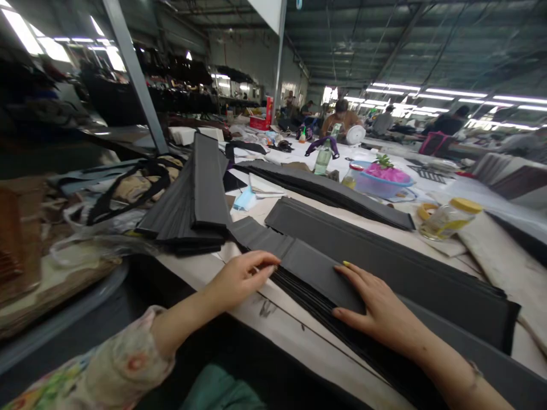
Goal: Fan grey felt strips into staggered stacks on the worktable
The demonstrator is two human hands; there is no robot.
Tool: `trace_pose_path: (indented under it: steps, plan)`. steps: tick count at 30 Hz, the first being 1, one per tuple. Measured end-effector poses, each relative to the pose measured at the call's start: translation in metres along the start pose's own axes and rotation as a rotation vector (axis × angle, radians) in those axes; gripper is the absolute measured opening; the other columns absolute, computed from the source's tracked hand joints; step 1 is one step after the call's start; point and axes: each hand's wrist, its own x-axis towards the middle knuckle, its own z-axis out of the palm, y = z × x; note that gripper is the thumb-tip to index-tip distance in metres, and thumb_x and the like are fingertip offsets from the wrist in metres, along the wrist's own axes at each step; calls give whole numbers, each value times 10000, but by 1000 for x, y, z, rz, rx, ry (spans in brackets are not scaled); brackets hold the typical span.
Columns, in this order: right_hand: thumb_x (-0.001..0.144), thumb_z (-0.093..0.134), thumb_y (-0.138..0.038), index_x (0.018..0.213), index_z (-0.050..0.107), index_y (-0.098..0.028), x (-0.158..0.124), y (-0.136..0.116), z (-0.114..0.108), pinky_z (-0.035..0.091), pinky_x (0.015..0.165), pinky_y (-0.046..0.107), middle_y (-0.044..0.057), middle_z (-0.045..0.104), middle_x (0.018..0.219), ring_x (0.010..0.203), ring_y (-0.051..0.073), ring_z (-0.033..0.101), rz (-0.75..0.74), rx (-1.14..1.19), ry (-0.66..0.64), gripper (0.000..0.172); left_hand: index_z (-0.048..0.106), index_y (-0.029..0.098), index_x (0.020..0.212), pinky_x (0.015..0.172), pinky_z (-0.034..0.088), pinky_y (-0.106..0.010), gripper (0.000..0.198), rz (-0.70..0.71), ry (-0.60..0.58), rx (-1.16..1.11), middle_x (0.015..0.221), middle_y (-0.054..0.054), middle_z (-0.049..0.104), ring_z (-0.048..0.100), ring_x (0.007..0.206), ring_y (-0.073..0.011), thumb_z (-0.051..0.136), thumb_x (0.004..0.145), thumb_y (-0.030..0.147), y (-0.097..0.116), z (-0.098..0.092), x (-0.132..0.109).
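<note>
The top dark strip (317, 269) lies under the right hand (376, 304), its fingers spread apart; the left hand (243, 277) bunches thumb and fingertips at the strip's edge, though whether they grip I cannot tell. Another stack (387, 257) sits beyond the right hand.

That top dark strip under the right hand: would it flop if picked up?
The top strip under the right hand would probably be light, as the stack shows many thin layers at its edge. It may bend without going limp: the similar fanned strips look fairly straight. It might also slide, since those are spread apart.
</note>
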Motion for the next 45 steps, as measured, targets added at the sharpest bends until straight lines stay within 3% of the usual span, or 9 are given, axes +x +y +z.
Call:
trace_pose_path:
  steps: [3, 8, 13, 23, 30, 35, 41, 45]
  plan:
    - [731, 470, -621, 1323, 360, -204, 0, -2, 0, 296, 1005, 474, 144, 352, 1375, 1247, 287, 341, 8, -25, 2, 733, 655, 200, 947, 915, 335, -276, 214, 279, 135, 221, 974, -55, 623, 518, 966, -202, 501, 799, 216, -13, 5, 27]
    - [743, 476, -597, 1330, 350, -207, 1, 2, 1, 332, 994, 468, 136, 360, 1374, 1238, 281, 362, 4, -38, 12, 716, 619, 219, 1001, 895, 333, -334, 252, 347, 77, 525, 1027, -37, 597, 489, 977, -202, 435, 832, 186, -38, 15, 41]
    - [754, 457, -597, 1334, 341, -198, 1, 5, 0, 352, 990, 456, 131, 365, 1373, 1240, 266, 366, -17, -96, -13, 713, 592, 222, 1016, 864, 363, -318, 240, 390, 45, 647, 1052, -17, 578, 484, 974, -181, 440, 834, 187, -43, 11, 39]
    - [740, 499, -568, 1316, 375, -226, -4, 10, -6, 397, 951, 454, 123, 395, 1356, 1204, 268, 416, -56, -152, 30, 681, 514, 214, 1059, 851, 356, -318, 274, 396, 91, 646, 1095, -13, 566, 480, 1010, -176, 466, 799, 141, -39, 14, 37]
    - [763, 496, -534, 1301, 402, -222, -5, 3, -10, 421, 936, 423, 126, 330, 1393, 1208, 263, 409, -60, -141, 54, 629, 552, 222, 1057, 850, 357, -321, 248, 479, 36, 630, 1032, -16, 615, 507, 978, -173, 465, 829, 174, -43, 13, 40]
    - [855, 410, -393, 1277, 434, -223, -5, -7, -13, 414, 959, 364, 77, 426, 1340, 1176, 197, 454, -134, -158, 73, 455, 577, 226, 1059, 816, 375, -315, 244, 486, 53, 670, 984, -24, 633, 522, 942, -179, 494, 849, 321, -42, 14, 41]
    - [831, 378, -183, 1293, 417, -184, -6, -17, -3, 435, 939, 353, 103, 461, 1306, 1169, 198, 461, -302, -260, 177, 464, 588, 237, 1064, 820, 359, -323, 238, 502, 39, 728, 994, -12, 619, 499, 954, -177, 509, 843, 278, -42, 16, 38]
    - [838, 364, -169, 1294, 416, -193, -12, -15, 2, 396, 976, 335, 78, 423, 1337, 1213, 177, 404, -279, -206, 172, 460, 583, 240, 1085, 828, 357, -331, 271, 504, 32, 728, 1011, -22, 604, 490, 962, -179, 498, 828, 227, -41, 16, 36]
